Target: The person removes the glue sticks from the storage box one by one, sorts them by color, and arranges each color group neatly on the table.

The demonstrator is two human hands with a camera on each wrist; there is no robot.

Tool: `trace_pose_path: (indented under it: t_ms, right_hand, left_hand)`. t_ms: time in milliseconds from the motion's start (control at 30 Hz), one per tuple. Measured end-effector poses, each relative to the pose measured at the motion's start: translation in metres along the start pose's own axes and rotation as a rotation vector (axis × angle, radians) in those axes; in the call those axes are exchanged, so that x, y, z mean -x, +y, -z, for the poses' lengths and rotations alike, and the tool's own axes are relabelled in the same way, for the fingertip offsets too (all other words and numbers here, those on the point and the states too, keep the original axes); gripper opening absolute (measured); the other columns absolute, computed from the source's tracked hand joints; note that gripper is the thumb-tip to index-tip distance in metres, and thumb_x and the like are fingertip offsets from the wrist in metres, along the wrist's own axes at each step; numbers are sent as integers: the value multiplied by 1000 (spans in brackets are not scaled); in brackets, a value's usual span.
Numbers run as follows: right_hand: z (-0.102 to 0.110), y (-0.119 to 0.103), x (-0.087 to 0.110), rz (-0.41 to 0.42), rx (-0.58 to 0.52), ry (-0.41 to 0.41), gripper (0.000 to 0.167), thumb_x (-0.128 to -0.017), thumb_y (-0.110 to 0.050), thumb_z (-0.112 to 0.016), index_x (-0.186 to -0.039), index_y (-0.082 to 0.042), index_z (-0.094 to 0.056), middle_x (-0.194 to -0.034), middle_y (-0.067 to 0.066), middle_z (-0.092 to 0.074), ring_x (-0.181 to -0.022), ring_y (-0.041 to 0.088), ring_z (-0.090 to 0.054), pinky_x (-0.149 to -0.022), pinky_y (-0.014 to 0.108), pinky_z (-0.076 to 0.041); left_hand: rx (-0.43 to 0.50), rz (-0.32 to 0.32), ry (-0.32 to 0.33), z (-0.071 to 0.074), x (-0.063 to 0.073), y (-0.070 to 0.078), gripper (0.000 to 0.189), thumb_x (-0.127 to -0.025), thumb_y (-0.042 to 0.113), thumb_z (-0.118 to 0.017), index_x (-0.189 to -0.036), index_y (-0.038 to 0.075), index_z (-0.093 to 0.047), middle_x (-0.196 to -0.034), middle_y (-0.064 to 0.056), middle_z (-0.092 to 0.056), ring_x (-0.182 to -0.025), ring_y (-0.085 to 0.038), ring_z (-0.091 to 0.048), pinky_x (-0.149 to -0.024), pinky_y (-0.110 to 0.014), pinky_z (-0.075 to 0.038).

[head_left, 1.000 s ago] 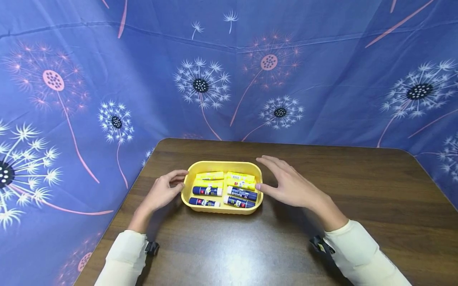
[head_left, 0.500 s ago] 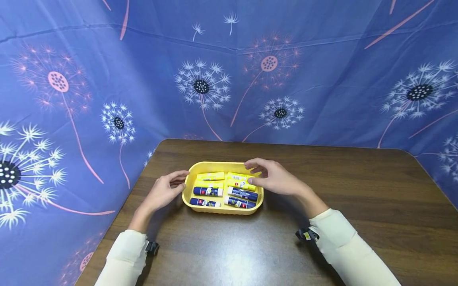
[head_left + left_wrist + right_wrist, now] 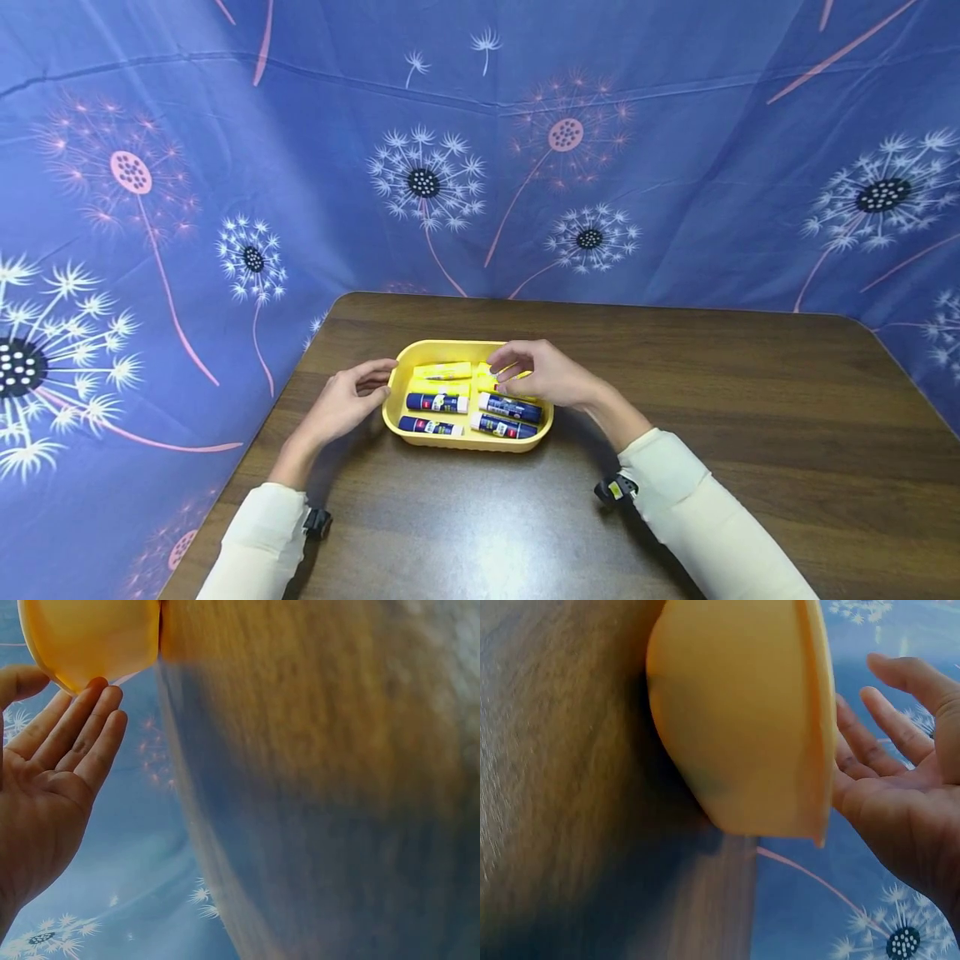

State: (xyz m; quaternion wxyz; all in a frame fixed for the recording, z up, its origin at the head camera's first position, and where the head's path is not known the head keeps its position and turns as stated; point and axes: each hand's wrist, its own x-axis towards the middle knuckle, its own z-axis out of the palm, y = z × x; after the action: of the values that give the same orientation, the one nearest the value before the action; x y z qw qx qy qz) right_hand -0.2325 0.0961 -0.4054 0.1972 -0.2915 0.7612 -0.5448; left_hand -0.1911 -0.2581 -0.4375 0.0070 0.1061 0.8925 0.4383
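A yellow plastic basket stands on the table in the head view. Blue glue sticks with white ends, among them one at the left and one at the right, lie in its near half. Yellow sticks or tubes lie in the far half. My left hand touches the basket's left rim, its fingers fairly straight in the left wrist view. Over the right part hovers my right hand, thumb and fingers apart above a yellow stick that it partly hides; no held thing shows.
The brown wooden table extends to the right and toward me. A blue dandelion-print cloth hangs behind the table and along its left side. A small black device sits at my right wrist.
My right hand has moved left from beyond the basket's right rim to over the yellow sticks inside, its fingers bending a little. The left hand stays at the left rim.
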Motion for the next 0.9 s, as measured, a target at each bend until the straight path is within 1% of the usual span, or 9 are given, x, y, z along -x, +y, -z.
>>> trace_pose_path:
  t_ms: [67, 167, 300, 500, 633, 733, 900]
  right_hand:
    - [-3, 1, -3, -21, 12, -1, 43, -90, 2, -71, -131, 8, -61, -129, 33, -64, -115, 42, -69, -95, 34, -61]
    - [-6, 1, -8, -48, 45, 21, 41, -90, 3, -72, -130, 8, -62, -125, 31, -66, -110, 35, -70, -95, 36, -61]
    - [-6, 2, -17, -69, 75, 55, 38, -90, 5, -72, -128, 7, -64, -122, 29, -68, -105, 27, -70, -92, 33, -61]
    - [-5, 7, -23, -102, 68, 64, 38, -90, 7, -70, -128, 9, -64, -121, 29, -66, -103, 27, -69, -88, 31, -61]
    - [-6, 8, -26, -138, 141, 46, 39, -88, 6, -71, -127, 6, -66, -118, 26, -69, -101, 23, -69, -89, 31, -60]
    - [-8, 9, -30, -171, 190, 32, 41, -85, 4, -73, -126, 3, -68, -118, 22, -71, -102, 21, -67, -90, 31, -60]
    - [-11, 9, -35, -211, 247, 13, 39, -83, 4, -73, -122, 0, -71, -114, 18, -73, -100, 20, -68, -84, 29, -59]
  left_hand:
    - [-3, 2, -3, 0, 0, 0, 44, -98, 6, -65, -141, 5, -61, -128, -19, -72, -120, -33, -70, -105, -46, -56]
    - [-7, 5, -5, 1, -1, 1, 44, -98, 6, -65, -141, 5, -61, -128, -19, -72, -120, -33, -70, -106, -47, -56]
    - [-16, 7, -6, 1, -1, 1, 44, -98, 7, -65, -142, 5, -61, -128, -19, -72, -120, -34, -70, -106, -46, -56]
    - [1, 1, -15, 0, -1, 1, 45, -97, 7, -66, -142, 4, -61, -128, -20, -72, -120, -35, -70, -106, -47, -56]
    - [20, -6, -20, 1, -1, 3, 46, -97, 8, -67, -142, 3, -60, -128, -22, -72, -120, -35, -70, -106, -48, -56]
    - [29, -5, -18, 1, -1, 2, 46, -97, 8, -68, -142, 2, -60, -128, -22, -72, -120, -35, -70, -106, -48, -56]
    - [29, 6, -18, 1, -1, 0, 46, -96, 6, -68, -141, 2, -60, -127, -21, -72, -120, -35, -70, -105, -46, -56]
